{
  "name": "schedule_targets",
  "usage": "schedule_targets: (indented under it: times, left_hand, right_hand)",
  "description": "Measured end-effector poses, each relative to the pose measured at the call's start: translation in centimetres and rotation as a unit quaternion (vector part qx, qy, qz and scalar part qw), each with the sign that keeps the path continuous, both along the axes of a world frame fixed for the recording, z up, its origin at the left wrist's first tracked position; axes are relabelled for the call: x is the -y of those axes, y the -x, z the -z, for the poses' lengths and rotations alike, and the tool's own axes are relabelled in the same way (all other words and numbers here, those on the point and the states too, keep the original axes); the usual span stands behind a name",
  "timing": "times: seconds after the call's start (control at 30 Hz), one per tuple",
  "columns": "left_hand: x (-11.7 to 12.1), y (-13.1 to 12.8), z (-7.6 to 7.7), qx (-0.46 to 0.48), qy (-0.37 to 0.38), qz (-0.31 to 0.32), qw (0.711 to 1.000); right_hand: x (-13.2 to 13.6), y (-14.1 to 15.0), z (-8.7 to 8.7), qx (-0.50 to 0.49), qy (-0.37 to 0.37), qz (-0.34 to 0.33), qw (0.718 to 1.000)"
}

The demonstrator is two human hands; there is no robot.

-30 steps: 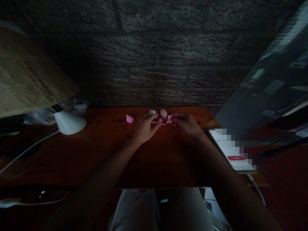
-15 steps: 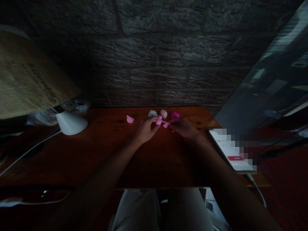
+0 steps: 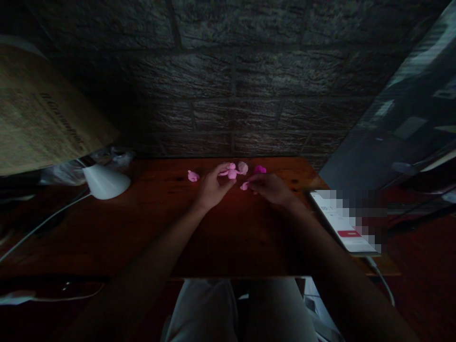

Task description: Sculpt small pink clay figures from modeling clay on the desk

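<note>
My left hand (image 3: 213,187) is closed in a pinch around a pink clay figure (image 3: 232,174), which has a round head, a rounded body and thin arms sticking out to the sides. My right hand (image 3: 270,187) pinches a small pink clay piece (image 3: 244,186) at its fingertips, just below and to the right of the figure, apart from it. Behind the hands lie a pale pink clay lump (image 3: 242,167) and a bright magenta clay lump (image 3: 260,169). Another pink clay lump (image 3: 193,176) rests on the table left of my left hand.
The wooden table (image 3: 235,237) meets a dark brick wall (image 3: 213,80). At left are a white cone-shaped lamp base (image 3: 107,183) with a cable and a large brown paper piece (image 3: 42,114) with print. A lit phone (image 3: 342,223) with a cord lies at the right edge.
The left hand has lifted and turned the clay figure slightly up and left, away from the right hand's piece. The white lump behind is now hidden. My right hand has barely moved.
</note>
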State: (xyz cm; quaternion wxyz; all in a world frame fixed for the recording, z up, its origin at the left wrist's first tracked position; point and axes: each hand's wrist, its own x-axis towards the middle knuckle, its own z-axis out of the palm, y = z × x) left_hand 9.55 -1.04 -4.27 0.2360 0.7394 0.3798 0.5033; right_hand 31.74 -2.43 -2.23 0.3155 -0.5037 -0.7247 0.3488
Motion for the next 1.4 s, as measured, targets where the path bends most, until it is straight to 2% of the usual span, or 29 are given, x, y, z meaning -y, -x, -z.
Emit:
schedule_targets:
  times: [0.13,0.23,0.47,0.77,1.1,1.23,1.4]
  left_hand:
    - [-0.11,-0.06,0.04,0.025,0.005,0.0,1.0]
    - [-0.13,-0.1,-0.05,0.039,0.009,0.004,0.999]
    - [-0.08,-0.12,-0.22,0.028,-0.007,-0.01,1.0]
    - [0.18,-0.21,-0.51,0.034,-0.014,-0.006,0.999]
    - [0.19,-0.17,-0.61,0.027,-0.004,-0.008,1.0]
    - [0.13,-0.01,-0.28,-0.021,0.02,-0.018,0.999]
    - [0.25,0.37,0.26,-0.126,0.016,-0.05,0.991]
  right_hand:
    - [0.16,0.04,-0.3,0.063,-0.027,0.04,0.997]
    - [0.23,0.04,-0.41,0.081,-0.028,0.036,0.996]
    - [0.13,-0.04,-0.01,0.065,-0.013,0.005,0.998]
    - [0.36,0.34,-0.1,0.03,0.024,0.006,0.999]
    - [0.31,0.32,0.01,0.062,-0.002,0.01,0.998]
    - [0.15,0.14,-0.01,0.051,-0.002,0.009,0.999]
    - [0.22,0.26,-0.43,-0.031,0.041,-0.011,0.999]
